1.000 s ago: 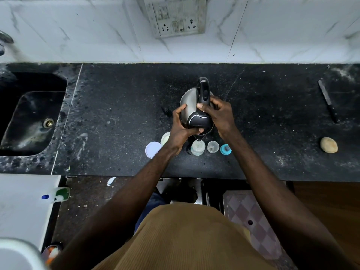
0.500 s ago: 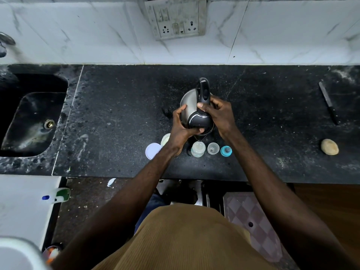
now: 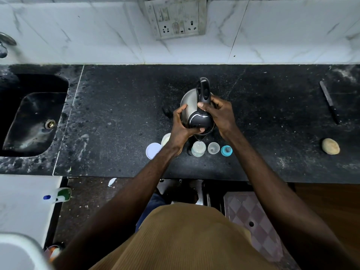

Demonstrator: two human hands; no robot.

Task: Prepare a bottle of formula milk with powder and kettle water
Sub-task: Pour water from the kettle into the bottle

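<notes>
A steel kettle (image 3: 188, 106) with a black handle and lid is tilted toward me over the dark counter (image 3: 120, 117). My right hand (image 3: 220, 114) grips its handle, and my left hand (image 3: 181, 129) holds its body and lid from the left. A thin stream of water falls from the spout into the open clear bottle (image 3: 198, 149) standing just below. To the bottle's right stand a clear cap (image 3: 213, 148) and a blue teat ring (image 3: 226, 150). A powder tub (image 3: 165, 139), partly hidden by my left wrist, and its white lid (image 3: 153, 150) lie to the left.
A black sink (image 3: 33, 117) is set in the counter at far left. A knife (image 3: 329, 102) and a potato (image 3: 330, 146) lie at far right. A switch and socket panel (image 3: 175, 18) hangs on the white wall behind. The counter's front edge runs just below the bottle.
Hands and kettle have stayed in the same tilted pose over the bottle, and water runs into it throughout. Only the camera view drifted slightly.
</notes>
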